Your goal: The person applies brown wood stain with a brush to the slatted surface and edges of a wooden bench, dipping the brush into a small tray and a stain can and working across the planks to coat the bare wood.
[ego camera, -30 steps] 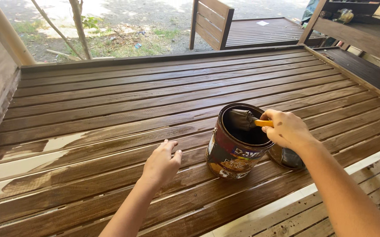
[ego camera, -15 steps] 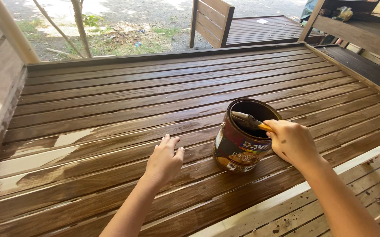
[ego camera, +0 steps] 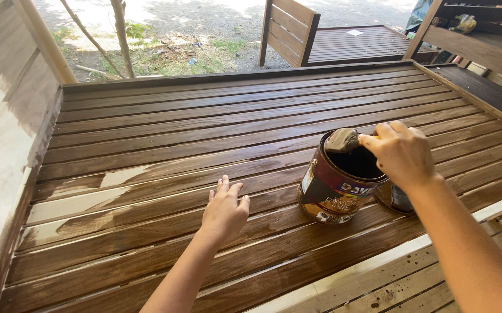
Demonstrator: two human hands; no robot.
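- Stain can just below right hand, standing on slatted deck.
- Wet brush pinched in right fingers over can's mouth.
- Left hand flat, fingers spread, left of can.
- Lid under right wrist.

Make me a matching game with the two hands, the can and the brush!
Things:
1. left hand
2. right hand
3. can
4. brush

Where or how:
A. open, standing on the slats
B. flat on the brown slats
C. bristles at the can's rim
D. above the can, holding the brush

Pairs: 1-B, 2-D, 3-A, 4-C
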